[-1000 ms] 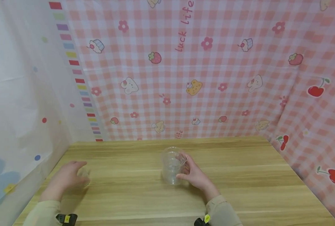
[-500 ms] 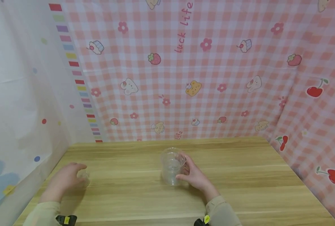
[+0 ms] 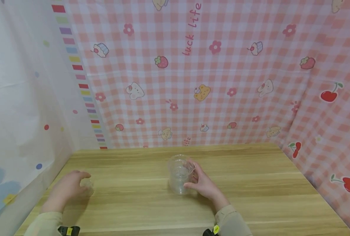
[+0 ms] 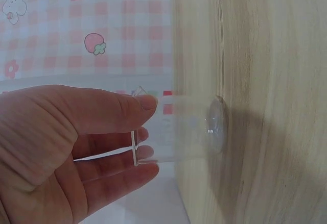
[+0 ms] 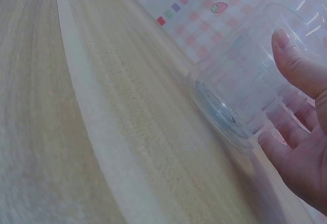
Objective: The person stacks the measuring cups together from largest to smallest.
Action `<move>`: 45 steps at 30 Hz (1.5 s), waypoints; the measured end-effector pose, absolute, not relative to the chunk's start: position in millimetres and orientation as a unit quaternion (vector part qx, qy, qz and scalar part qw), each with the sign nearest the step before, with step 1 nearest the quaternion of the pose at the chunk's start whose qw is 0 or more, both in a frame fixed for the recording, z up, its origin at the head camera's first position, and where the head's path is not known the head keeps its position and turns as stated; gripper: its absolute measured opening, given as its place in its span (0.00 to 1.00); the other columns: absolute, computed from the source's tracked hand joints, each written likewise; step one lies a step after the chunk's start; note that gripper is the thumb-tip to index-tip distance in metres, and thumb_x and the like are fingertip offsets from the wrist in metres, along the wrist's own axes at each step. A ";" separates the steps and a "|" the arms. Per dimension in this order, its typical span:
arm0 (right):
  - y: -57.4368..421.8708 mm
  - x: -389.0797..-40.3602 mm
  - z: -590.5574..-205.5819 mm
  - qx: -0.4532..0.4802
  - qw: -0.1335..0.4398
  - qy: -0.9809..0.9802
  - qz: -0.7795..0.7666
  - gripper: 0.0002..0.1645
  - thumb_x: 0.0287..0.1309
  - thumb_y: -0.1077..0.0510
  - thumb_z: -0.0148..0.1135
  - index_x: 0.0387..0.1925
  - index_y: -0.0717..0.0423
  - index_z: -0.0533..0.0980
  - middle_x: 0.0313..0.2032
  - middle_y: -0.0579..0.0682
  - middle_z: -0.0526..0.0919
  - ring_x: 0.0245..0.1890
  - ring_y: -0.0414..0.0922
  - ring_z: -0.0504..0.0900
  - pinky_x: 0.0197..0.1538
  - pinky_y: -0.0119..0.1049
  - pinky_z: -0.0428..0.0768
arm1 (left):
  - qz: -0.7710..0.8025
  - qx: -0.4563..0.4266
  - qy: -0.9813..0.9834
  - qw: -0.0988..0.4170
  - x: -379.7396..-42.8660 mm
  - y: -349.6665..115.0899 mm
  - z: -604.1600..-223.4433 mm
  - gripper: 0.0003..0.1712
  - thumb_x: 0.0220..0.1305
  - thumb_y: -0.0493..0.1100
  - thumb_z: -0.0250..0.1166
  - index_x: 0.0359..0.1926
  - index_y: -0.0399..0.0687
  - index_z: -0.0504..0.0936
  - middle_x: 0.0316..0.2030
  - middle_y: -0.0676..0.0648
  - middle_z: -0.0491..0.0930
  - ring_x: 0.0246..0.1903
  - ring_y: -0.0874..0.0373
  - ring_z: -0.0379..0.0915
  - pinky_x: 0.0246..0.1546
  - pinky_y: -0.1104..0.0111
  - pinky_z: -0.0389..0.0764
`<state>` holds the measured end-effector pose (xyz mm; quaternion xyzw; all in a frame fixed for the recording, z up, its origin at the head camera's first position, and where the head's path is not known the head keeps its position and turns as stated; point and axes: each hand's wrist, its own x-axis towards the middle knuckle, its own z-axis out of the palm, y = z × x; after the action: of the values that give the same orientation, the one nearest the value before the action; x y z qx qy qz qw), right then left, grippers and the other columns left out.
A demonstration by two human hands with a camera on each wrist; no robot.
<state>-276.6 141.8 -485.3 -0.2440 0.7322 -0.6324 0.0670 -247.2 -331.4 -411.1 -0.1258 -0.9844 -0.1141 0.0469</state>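
Note:
On the left side of the table, my left hand (image 3: 66, 187) holds a small clear cup (image 3: 88, 187) near its rim. In the left wrist view, the thumb lies on one side of this see-through cup (image 4: 189, 127) and the fingers on the other, with its thick round base against the wood. Near the table's middle stands a larger clear plastic cup (image 3: 178, 179), upright and wide at the mouth. My right hand (image 3: 205, 184) grips its right side. In the right wrist view the larger cup (image 5: 240, 76) rests on its base, and part of its rim is cut off.
The wooden table (image 3: 139, 209) has a striped grain. A pink checked cloth (image 3: 151, 78) hangs behind it and along the right side. A white dotted sheet (image 3: 21, 108) hangs at the left. Both wrists carry a black camera mount (image 3: 69, 230).
A second ago the small cup in my left hand was blurred by motion; now it is still. My right hand and the larger cup have stayed in place.

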 end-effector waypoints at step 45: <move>143.3 -279.3 -490.3 -0.241 0.062 0.734 -0.632 0.54 0.55 0.70 0.69 0.75 0.58 0.48 0.73 0.64 0.56 0.73 0.60 0.54 0.70 0.51 0.59 | -0.164 -0.142 -0.973 0.082 -237.8 -326.1 -419.2 0.22 0.51 0.38 0.74 0.47 0.33 0.83 0.42 0.33 0.81 0.34 0.43 0.81 0.36 0.48 0.81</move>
<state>-279.3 143.3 -490.3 -0.2409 0.7340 -0.6320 0.0622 -237.8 -326.1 -419.2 -0.1417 -0.9727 -0.1643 0.0821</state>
